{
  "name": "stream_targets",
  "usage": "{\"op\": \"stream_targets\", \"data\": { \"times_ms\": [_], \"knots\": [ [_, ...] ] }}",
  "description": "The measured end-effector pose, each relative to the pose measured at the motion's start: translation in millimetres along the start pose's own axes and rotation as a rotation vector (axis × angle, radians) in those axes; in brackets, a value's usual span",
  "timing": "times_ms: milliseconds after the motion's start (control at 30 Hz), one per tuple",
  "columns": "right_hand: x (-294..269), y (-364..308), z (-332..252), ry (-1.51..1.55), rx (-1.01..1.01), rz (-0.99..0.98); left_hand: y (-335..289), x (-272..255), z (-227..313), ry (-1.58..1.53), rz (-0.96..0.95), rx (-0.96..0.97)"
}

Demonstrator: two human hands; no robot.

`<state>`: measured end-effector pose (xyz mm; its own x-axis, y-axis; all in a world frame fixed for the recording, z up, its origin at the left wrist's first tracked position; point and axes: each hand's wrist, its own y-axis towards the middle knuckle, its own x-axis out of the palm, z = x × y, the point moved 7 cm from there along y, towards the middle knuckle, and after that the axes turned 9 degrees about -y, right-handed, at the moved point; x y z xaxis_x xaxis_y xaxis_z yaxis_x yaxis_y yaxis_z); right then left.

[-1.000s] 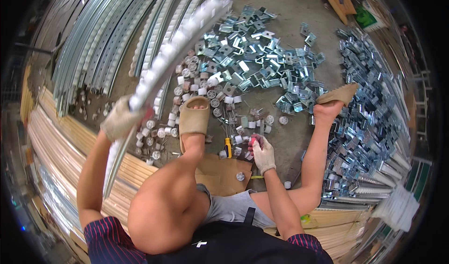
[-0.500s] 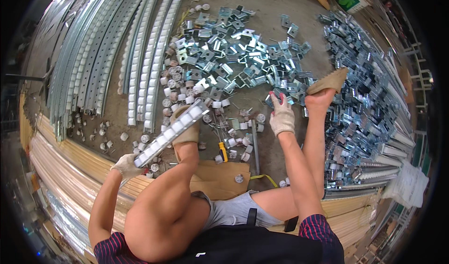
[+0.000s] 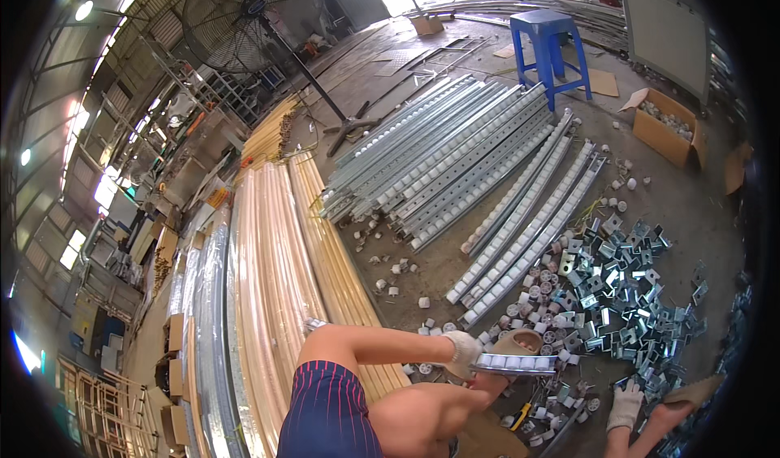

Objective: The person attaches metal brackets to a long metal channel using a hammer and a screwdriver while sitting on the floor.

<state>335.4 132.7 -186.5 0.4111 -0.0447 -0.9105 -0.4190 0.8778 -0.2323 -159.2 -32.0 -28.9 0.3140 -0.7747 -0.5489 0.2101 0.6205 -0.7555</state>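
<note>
My left hand, in a pale work glove, is closed round one end of a metal roller track fitted with a row of white rollers. The track lies across in front of my left foot, above loose white rollers on the floor. My right hand, also gloved, reaches to the near edge of a heap of shiny metal brackets. Its fingers are stretched out and slightly apart, with nothing visibly held. Beside my right hand is my right foot in a brown slipper.
Long roller tracks lie stacked ahead. Wrapped tan lengths run along the left. A blue stool, an open carton and a large standing fan stand farther off. A yellow-handled tool lies among the rollers.
The view has swung left and up, bringing the workshop, fan and stool into sight. My left hand still holds the roller track, now lying more level. My right hand remains by the brackets.
</note>
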Motion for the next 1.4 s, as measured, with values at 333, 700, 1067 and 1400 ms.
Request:
{"op": "stream_targets", "data": {
  "times_ms": [333, 700, 1067, 1400],
  "knots": [
    [-99.9, -41.2, 25.6, 0.482, 0.397, 0.02, 69.3, -8.4, 82.3, -0.222, 0.339, 0.182],
    [-23.1, -106.1, 14.2, 0.739, 0.498, 0.146, 74.3, -8.8, 77.3, -0.253, 0.45, 0.25],
    [-121.1, -90.8, -110.3, 2.145, 0.665, 0.075, 75.7, 8.8, 87.9, -0.405, 0.251, 0.143],
    [-135.1, -78.2, -156.8, 2.38, 0.784, -0.218, 83.4, 23.9, 52.7, -0.692, 0.114, 0.297]
  ]
}}
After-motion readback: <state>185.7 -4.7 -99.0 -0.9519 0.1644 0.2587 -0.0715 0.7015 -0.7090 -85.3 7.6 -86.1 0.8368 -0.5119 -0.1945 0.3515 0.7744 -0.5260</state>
